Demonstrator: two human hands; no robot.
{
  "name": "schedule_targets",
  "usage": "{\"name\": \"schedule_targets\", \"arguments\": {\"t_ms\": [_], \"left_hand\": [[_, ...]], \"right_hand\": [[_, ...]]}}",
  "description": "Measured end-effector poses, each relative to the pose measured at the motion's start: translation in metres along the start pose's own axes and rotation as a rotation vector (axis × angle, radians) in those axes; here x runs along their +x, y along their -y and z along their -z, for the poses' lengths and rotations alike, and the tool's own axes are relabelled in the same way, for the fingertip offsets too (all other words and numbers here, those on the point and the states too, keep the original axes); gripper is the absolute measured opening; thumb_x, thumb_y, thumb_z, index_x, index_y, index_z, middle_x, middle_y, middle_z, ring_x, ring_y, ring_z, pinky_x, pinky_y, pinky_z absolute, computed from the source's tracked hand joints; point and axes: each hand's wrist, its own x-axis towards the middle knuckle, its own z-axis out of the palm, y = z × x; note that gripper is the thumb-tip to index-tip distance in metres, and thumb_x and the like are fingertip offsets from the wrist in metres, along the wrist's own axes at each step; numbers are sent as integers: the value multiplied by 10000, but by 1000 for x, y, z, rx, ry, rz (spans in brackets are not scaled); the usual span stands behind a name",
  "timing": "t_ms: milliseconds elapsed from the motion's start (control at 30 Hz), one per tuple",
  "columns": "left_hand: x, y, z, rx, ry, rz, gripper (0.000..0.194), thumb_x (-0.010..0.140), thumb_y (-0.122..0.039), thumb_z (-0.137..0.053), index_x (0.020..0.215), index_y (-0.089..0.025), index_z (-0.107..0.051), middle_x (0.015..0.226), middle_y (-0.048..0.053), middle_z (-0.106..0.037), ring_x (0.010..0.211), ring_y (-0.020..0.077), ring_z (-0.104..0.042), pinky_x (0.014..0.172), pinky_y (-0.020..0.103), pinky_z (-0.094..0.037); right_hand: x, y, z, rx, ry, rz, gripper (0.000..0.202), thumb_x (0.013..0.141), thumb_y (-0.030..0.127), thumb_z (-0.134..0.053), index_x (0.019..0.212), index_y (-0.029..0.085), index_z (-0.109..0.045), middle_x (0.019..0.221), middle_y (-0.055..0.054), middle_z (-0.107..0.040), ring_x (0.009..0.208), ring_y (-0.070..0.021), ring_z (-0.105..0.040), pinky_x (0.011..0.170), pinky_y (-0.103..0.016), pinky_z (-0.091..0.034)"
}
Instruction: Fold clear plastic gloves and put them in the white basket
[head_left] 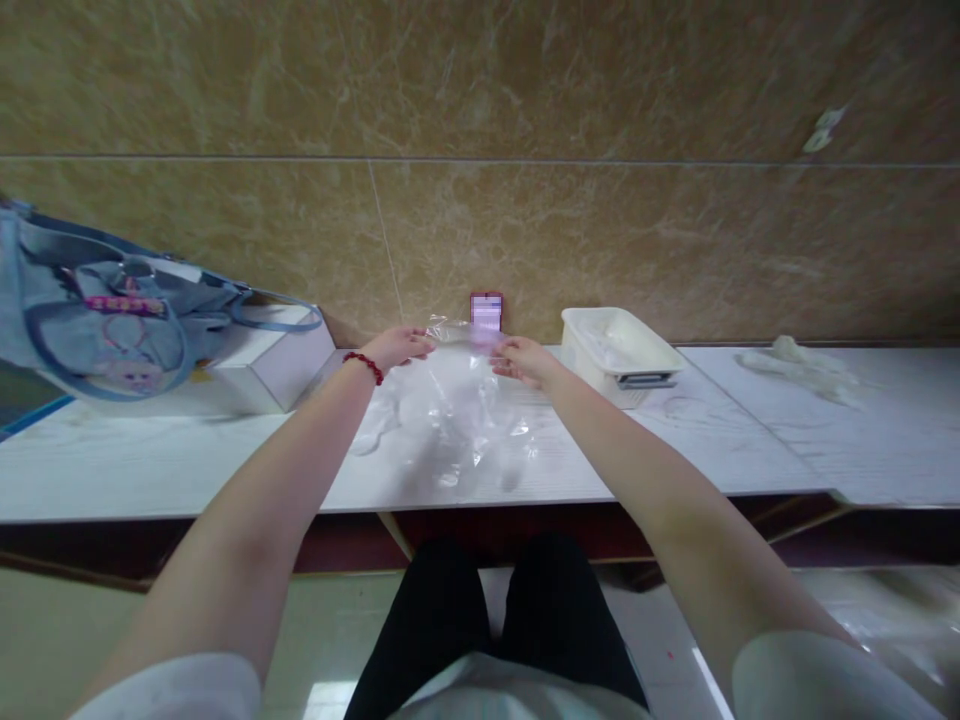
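Observation:
A clear plastic bag (480,420) hangs spread between my two hands over the white table. My left hand (401,347), with a red bead bracelet at the wrist, pinches its upper left edge. At the upper right edge, the fingers of my right hand (525,360) are closed on the same bag. Through and above the film shows a phone (487,311) with a lit screen, propped upright against the wall. Something whitish and crumpled lies on the table left of the bag, too blurred to name.
To the right of my hands stands a white plastic basket (626,342). A light blue bag (112,310) and a white box (274,355) are at the left. More crumpled plastic (802,370) lies at the far right. Behind the table (187,470) rises a brown marbled wall (480,230).

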Motion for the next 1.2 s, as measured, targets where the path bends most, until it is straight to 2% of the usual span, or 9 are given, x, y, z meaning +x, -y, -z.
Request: {"name": "schedule_targets", "arguments": {"t_ms": [200, 333, 500, 633, 733, 833, 967, 1100, 1200], "left_hand": [[42, -21, -14, 7, -28, 0, 172, 543, -194, -672, 674, -164, -565, 625, -5, -579, 597, 112, -552, 503, 203, -380], [57, -29, -21, -158, -30, -159, 155, 552, -150, -648, 604, -145, -502, 607, -6, -559, 584, 96, -539, 601, 246, -445], [53, -27, -33, -216, -159, -368, 145, 590, -199, -614, 654, -142, -498, 623, -13, -548, 613, 97, -535, 686, 291, -443], [38, -19, -39, -166, -184, -505, 161, 604, -251, -594, 672, -144, -495, 675, -7, -547, 684, 116, -538, 736, 315, -432], [24, -9, -41, -118, -152, -576, 167, 626, -282, -573, 690, -149, -496, 726, 8, -553, 733, 124, -540, 759, 314, -432], [9, 8, -45, -21, -119, -604, 161, 648, -300, -553, 711, -158, -511, 779, 27, -566, 774, 138, -543, 758, 310, -447], [-7, 44, -57, 152, -110, -651, 132, 679, -299, -507, 717, -175, -532, 829, 42, -565, 817, 152, -532, 732, 302, -469], [-18, 83, -72, 306, -34, -675, 121, 687, -264, -484, 741, -180, -551, 800, 43, -574, 787, 158, -533, 743, 319, -459], [-27, 101, -82, 339, 20, -648, 100, 662, -234, -491, 720, -193, -562, 770, 38, -579, 772, 170, -534, 759, 330, -441]], "right_hand": [[26, 26, 14, -82, -60, 156, 101, 792, 111, -456, 701, 156, -452, 703, 7, -537, 658, -75, -538, 671, -287, -498], [28, 34, 21, -104, -105, 274, 64, 781, 158, -474, 726, 169, -445, 719, 22, -507, 693, -72, -515, 664, -290, -500], [23, 28, 33, -116, -94, 461, 124, 706, 266, -562, 746, 182, -478, 730, 34, -492, 702, -73, -497, 672, -281, -498], [18, 16, 45, -227, -75, 575, 185, 666, 324, -587, 746, 181, -500, 709, 28, -519, 663, -80, -507, 695, -299, -485], [9, 3, 52, -368, -69, 672, 185, 682, 343, -564, 760, 179, -524, 753, 4, -557, 727, -103, -532, 751, -319, -462], [-5, -17, 56, -500, -68, 692, 189, 698, 350, -544, 772, 177, -542, 802, -18, -581, 796, -128, -542, 766, -319, -451], [-20, -55, 57, -603, -66, 640, 154, 698, 306, -529, 776, 177, -557, 811, -26, -586, 806, -133, -547, 714, -284, -468], [-30, -94, 61, -756, -34, 664, 112, 712, 236, -500, 786, 179, -562, 806, -21, -593, 788, -123, -549, 725, -271, -457], [-38, -112, 64, -934, -1, 662, 105, 706, 183, -496, 785, 175, -564, 781, -21, -598, 752, -126, -544, 715, -273, -439]]}}
